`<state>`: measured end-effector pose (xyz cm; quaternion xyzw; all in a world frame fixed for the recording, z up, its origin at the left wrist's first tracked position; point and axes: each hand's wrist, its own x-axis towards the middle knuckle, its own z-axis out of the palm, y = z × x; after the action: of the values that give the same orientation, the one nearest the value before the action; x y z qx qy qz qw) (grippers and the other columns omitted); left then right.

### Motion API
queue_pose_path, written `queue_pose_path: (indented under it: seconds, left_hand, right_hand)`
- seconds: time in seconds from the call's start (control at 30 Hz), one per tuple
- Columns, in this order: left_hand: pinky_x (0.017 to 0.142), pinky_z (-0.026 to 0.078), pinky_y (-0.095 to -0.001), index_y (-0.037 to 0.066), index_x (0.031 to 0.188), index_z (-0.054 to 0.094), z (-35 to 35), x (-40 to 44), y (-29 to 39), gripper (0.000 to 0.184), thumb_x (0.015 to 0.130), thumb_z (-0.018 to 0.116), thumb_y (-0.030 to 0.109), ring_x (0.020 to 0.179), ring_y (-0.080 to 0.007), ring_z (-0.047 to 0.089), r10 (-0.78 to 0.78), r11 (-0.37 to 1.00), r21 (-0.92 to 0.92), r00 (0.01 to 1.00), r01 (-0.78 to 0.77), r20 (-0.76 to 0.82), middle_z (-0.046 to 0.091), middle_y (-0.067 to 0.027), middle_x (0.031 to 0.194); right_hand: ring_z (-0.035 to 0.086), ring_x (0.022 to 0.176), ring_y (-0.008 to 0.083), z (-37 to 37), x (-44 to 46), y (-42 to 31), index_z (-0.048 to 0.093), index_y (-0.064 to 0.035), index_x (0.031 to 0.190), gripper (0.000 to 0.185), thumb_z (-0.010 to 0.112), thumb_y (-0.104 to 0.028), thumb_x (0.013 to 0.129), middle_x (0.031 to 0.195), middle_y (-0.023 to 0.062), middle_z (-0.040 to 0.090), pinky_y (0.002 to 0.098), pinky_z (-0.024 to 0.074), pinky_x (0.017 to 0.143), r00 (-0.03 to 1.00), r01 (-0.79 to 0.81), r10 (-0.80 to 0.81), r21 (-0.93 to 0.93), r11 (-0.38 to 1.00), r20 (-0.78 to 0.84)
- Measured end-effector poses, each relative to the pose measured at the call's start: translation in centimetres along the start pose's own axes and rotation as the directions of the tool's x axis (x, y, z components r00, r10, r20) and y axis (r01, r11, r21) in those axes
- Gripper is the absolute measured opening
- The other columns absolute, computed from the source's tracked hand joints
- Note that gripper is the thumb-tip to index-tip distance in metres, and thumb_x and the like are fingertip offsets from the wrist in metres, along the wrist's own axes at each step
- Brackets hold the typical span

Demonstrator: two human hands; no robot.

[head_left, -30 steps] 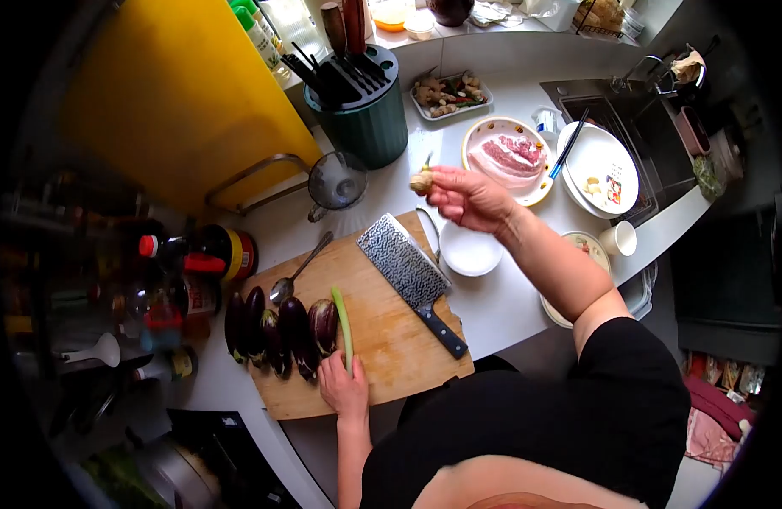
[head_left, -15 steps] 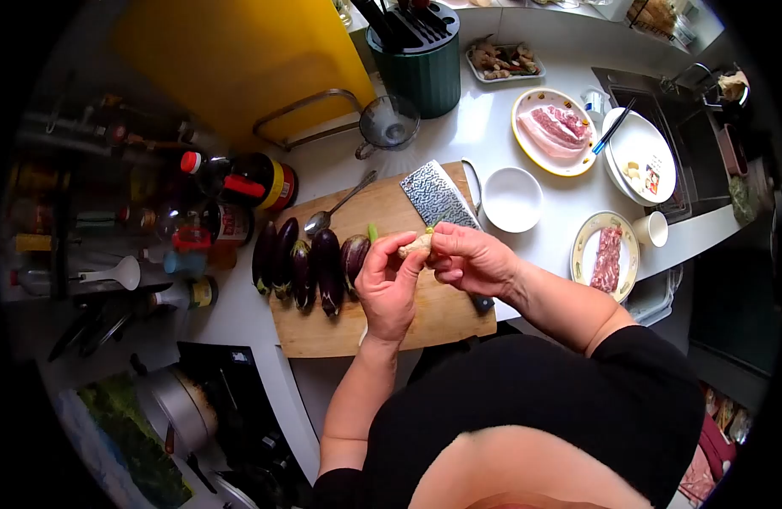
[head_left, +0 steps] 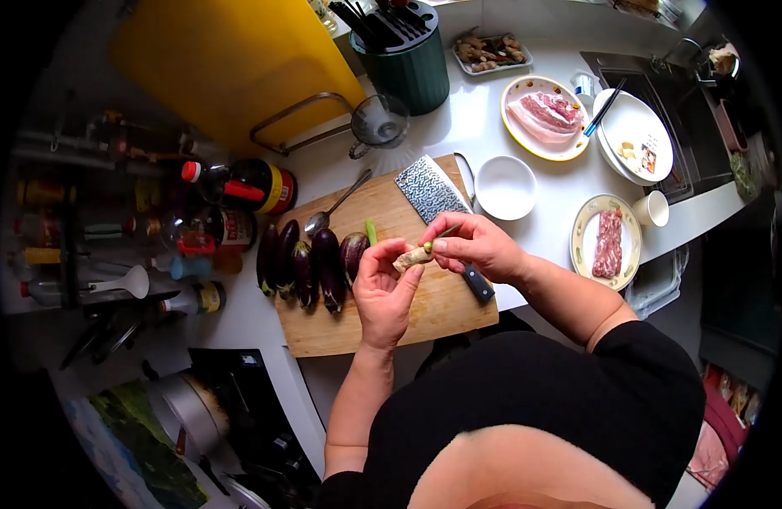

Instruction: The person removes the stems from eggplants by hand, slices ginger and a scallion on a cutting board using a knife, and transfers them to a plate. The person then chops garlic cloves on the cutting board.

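Observation:
My left hand (head_left: 386,293) is closed round a knobbly, pale brown piece of ginger root (head_left: 410,259) above the cutting board (head_left: 323,340). The fingers of my right hand (head_left: 476,248) pinch the green tip at its other end. Beneath my hands, a cleaver (head_left: 430,192) lies on the board, its blade partly covered. Several dark purple eggplants (head_left: 326,263) lie side by side at the board's left, next to a metal spoon (head_left: 340,204). A green stalk (head_left: 371,232) shows behind my left hand.
An empty white bowl (head_left: 505,187) stands right of the board. Beyond it are plates of meat (head_left: 544,118) (head_left: 607,243), stacked white plates (head_left: 633,137) and a paper cup (head_left: 652,209). A glass cup (head_left: 380,122) and green knife holder (head_left: 404,72) stand behind; bottles (head_left: 259,187) at left.
My right hand has come from over the counter to the board. My left hand has left the green stalk, risen and taken hold of the ginger root.

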<state>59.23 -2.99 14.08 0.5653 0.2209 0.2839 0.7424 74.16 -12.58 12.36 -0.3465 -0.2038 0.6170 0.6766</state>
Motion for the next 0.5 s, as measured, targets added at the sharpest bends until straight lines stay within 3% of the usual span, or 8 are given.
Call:
queue_pose_path:
  seconds: [0.17, 0.27, 0.33, 0.5]
  left_hand:
    - [0.080, 0.048, -0.0240, -0.002, 0.111, 0.057, -0.3, -0.4, -0.5, 0.030, 0.082, 0.065, -0.001, 0.086, -0.0120, 0.059, -0.084, 0.996, -0.037, 0.996, 0.085, 0.031, 0.063, -0.0056, 0.097]
    - [0.075, 0.049, -0.0246, -0.004, 0.107, 0.060, -0.4, -0.7, -0.8, 0.028, 0.084, 0.067, 0.009, 0.078, -0.0116, 0.060, -0.084, 0.987, -0.137, 0.996, 0.089, 0.044, 0.065, -0.0059, 0.089]
    - [0.072, 0.049, -0.0253, -0.005, 0.103, 0.063, -0.5, -1.0, -0.8, 0.029, 0.086, 0.065, 0.019, 0.074, -0.0115, 0.060, -0.051, 0.994, -0.097, 0.998, 0.053, 0.024, 0.066, -0.0064, 0.086]
    - [0.072, 0.050, -0.0256, -0.006, 0.101, 0.063, -0.8, -1.7, -1.1, 0.030, 0.091, 0.058, 0.022, 0.076, -0.0128, 0.061, -0.027, 0.997, -0.079, 0.999, 0.026, -0.021, 0.066, -0.0083, 0.086]
  right_hand:
    - [0.050, 0.061, 0.0072, -0.3, -1.0, 0.6, 0.055, -0.0045, 0.088, 0.016, 0.056, -0.020, 0.092, 0.076, 0.0047, 0.059, 0.0194, 0.0395, 0.053, 1.000, -0.010, 0.011, 0.073, 0.997, -0.013]
    - [0.050, 0.060, 0.0077, 0.2, -1.8, 1.0, 0.055, -0.0048, 0.087, 0.018, 0.055, -0.022, 0.093, 0.077, 0.0063, 0.060, 0.0199, 0.0395, 0.053, 0.999, -0.038, 0.040, 0.062, 0.997, -0.025]
    - [0.050, 0.060, 0.0078, 0.5, -2.4, 1.5, 0.055, -0.0049, 0.088, 0.019, 0.054, -0.024, 0.093, 0.078, 0.0069, 0.061, 0.0198, 0.0392, 0.052, 0.999, -0.032, 0.034, 0.056, 0.998, -0.042]
    - [0.051, 0.060, 0.0067, 1.6, -3.4, 2.8, 0.056, -0.0060, 0.089, 0.017, 0.054, -0.023, 0.093, 0.078, 0.0057, 0.062, 0.0183, 0.0379, 0.051, 0.989, -0.122, 0.136, 0.190, 0.974, -0.064]
